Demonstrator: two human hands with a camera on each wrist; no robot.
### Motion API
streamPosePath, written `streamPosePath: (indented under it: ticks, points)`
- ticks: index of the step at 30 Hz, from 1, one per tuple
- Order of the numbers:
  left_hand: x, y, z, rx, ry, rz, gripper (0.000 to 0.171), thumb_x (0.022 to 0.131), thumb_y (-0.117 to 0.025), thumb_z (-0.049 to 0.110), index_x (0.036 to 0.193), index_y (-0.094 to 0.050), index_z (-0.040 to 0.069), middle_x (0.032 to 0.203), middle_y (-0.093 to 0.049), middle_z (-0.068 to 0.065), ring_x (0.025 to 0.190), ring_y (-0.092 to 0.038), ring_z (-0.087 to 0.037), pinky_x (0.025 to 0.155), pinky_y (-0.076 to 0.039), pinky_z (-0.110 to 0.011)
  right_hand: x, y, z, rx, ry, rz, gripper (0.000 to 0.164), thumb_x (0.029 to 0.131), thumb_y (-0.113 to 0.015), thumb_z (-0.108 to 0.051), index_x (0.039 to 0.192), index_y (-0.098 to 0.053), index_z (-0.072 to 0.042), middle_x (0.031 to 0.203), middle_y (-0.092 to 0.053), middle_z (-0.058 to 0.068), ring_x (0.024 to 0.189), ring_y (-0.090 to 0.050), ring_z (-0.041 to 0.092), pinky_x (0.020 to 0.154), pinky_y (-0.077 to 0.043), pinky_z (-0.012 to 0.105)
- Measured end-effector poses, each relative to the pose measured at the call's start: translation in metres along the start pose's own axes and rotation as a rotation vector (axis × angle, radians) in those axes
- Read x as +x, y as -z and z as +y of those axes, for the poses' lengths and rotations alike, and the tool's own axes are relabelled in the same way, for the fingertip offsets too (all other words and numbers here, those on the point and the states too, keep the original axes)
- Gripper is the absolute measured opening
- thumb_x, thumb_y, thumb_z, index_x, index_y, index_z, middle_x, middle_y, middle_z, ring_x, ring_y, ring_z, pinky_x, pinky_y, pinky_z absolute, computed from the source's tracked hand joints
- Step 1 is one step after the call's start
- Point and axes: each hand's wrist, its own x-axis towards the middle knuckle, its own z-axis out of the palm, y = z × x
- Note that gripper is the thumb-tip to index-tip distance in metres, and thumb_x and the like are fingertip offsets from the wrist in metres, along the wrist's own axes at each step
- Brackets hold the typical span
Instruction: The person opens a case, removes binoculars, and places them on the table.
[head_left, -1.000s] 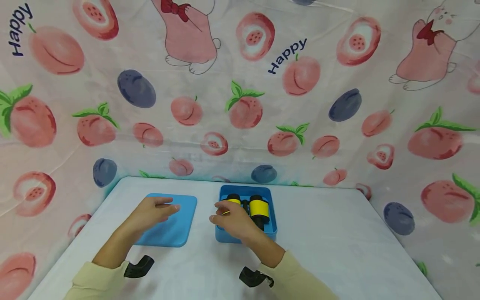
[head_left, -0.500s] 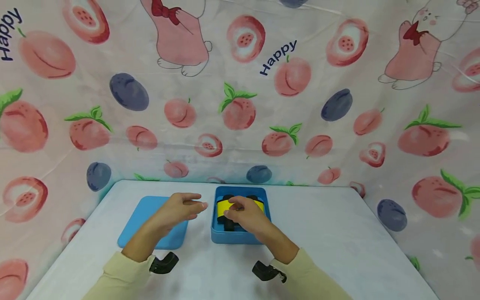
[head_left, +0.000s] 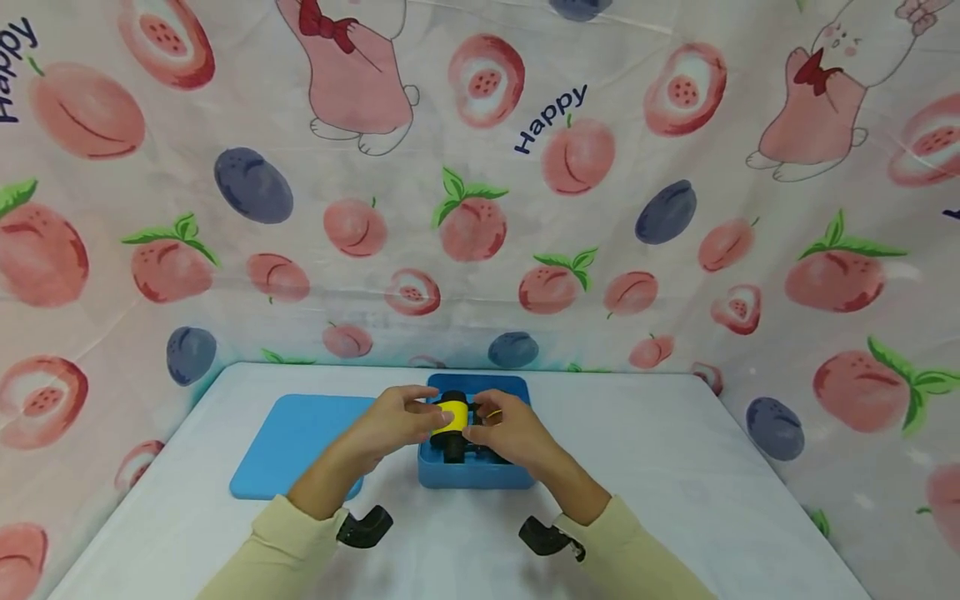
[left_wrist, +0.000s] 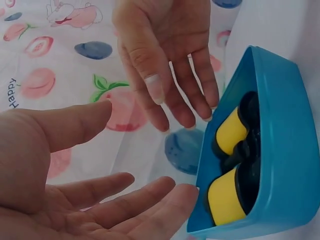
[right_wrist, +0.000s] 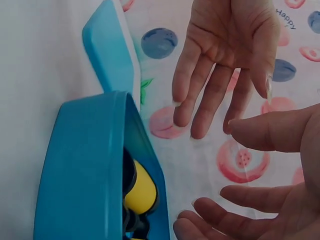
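Black and yellow binoculars [head_left: 452, 417] lie inside a blue box [head_left: 477, 477] in the middle of the table. From the left, my left hand [head_left: 390, 429] hovers over the box, its thumb and fingers apart. My right hand [head_left: 517, 432] hovers opposite, over the box's right half, and hides the right barrel in the head view. Both yellow barrels show in the left wrist view, still within the box [left_wrist: 290, 135]. Both wrist views show the fingers of both hands extended, with nothing between them.
A flat blue lid [head_left: 296, 446] lies on the white table [head_left: 675, 483] to the left of the box. My left forearm passes over its right side. Behind the table hangs a fruit-print cloth [head_left: 465, 325].
My left hand has moved right, from above the lid to above the box. My right hand has shifted right over the box. The binoculars remain in the box, and the view has turned slightly.
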Motion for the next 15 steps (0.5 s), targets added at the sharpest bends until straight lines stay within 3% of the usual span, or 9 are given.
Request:
streamPosePath:
  ticks: [8,15]
  points:
    - [0.005,0.001,-0.012,0.020,0.014,0.080,0.060,0.099,-0.072,0.022,0.152,-0.050,0.004,0.145,-0.062,-0.021,0.127,-0.065,-0.036,0.111,-0.050,-0.059,0.007,-0.004,0.010,-0.181,0.082,0.025,0.063,0.091,-0.081,-0.023,0.146,-0.056,-0.004,0.141,-0.063,0.019,0.132,-0.059,0.039,0.109,-0.051,0.061]
    - [0.013,0.003,-0.031,0.077,0.068,0.119,0.058,0.099,-0.070,0.014,0.152,-0.050,0.001,0.151,-0.057,-0.024,0.135,-0.059,-0.042,0.111,-0.051,-0.059,0.017,-0.009,0.020,-0.410,0.193,0.014,0.067,0.091,-0.081,-0.023,0.150,-0.054,-0.006,0.149,-0.057,0.018,0.137,-0.054,0.039,0.112,-0.049,0.060]
